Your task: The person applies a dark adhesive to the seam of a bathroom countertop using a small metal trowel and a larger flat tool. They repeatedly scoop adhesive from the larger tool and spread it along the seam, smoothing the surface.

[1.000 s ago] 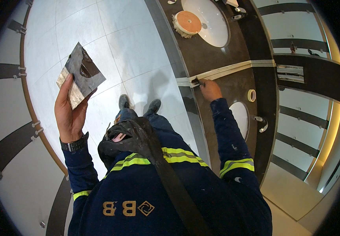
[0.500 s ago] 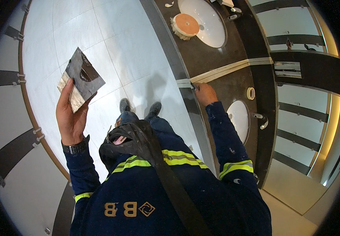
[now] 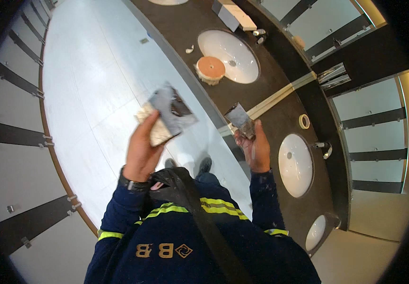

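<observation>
My left hand (image 3: 144,154) is wrapped round the lower edge of a flat square board (image 3: 169,116), grey and pale beige with dark glossy paste smeared on it. In my right hand (image 3: 257,150) is a small flat grey scraper (image 3: 240,118), tilted up between thumb and fingers, with dark stains near the grip. That hand is over the front edge of the dark countertop (image 3: 273,111), beside two pale strips of masking tape (image 3: 275,100) that run across the counter. The narrow gap between the strips is hard to make out.
White oval basins (image 3: 295,165) are set into the counter, with chrome taps (image 3: 325,149). A tape roll (image 3: 304,121) lies near the wall. A round orange-backed pad (image 3: 210,68) overlaps the farther basin (image 3: 233,54). Behind are a box (image 3: 233,16) and mirrors (image 3: 374,130); stall doors (image 3: 10,175) line the left.
My right hand has lifted off the counter edge and turned palm up, showing the scraper. My left hand has brought the board rightward, closer to it. The view has shifted along the counter.
</observation>
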`<state>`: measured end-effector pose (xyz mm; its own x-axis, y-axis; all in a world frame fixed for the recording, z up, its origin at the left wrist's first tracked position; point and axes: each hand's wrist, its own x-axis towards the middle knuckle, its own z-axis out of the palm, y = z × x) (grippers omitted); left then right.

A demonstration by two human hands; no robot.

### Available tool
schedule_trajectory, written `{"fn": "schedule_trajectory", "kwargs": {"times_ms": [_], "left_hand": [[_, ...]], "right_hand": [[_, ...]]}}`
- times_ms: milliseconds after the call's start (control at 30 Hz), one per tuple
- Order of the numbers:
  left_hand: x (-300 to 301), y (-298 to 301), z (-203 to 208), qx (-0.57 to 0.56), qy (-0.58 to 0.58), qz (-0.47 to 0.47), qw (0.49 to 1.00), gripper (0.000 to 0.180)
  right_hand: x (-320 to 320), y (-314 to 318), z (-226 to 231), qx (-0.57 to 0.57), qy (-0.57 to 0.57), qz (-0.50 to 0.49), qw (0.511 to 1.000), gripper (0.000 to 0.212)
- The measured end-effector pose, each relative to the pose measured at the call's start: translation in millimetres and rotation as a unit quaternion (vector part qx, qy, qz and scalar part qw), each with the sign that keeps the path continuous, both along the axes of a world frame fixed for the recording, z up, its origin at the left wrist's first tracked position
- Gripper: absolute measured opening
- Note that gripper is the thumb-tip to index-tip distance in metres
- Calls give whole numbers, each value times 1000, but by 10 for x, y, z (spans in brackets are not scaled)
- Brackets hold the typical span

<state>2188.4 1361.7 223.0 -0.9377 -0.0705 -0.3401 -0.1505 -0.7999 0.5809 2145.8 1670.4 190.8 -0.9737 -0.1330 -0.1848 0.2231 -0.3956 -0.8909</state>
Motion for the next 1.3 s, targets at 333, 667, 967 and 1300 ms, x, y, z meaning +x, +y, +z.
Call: {"fn": "schedule_trajectory", "kwargs": {"times_ms": [333,667,967,1300], "left_hand": [[-358,945,593,101,71,-138,983,40],[-570,1295,728,64,116,-211,968,42],[-611,559,336,15,131,33,991,42],[570,123,-709,-290,-107,232,922,40]], "right_hand": [[208,-310,649,-90,273,-27,958,41],[-192,550,1099,340,366,64,864,39],[-1658,3025,-660,476,80,-105,870,31],[-3636,4289,-1296,817,106,-73,561,28]]}}
